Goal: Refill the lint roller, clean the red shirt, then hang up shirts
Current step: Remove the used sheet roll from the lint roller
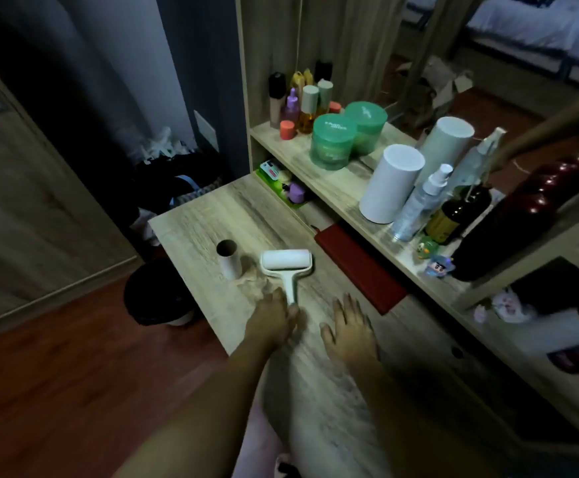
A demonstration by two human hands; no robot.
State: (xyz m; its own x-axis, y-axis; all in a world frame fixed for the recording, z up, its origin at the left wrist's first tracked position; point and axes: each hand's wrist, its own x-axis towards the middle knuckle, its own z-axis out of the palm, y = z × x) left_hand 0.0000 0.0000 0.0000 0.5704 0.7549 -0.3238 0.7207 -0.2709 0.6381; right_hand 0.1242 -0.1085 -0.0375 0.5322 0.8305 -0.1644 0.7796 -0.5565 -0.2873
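Touching the lint roller [286,263], the left hand [272,322] lies relaxed.

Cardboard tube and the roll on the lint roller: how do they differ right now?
The cardboard tube stands upright, open end up; the roll lies on its side. The tube stands free; the roll sits in the frame of the lint roller. The tube looks slimmer and hollow, the roll fatter and white. Both rest on the desk, side by side.
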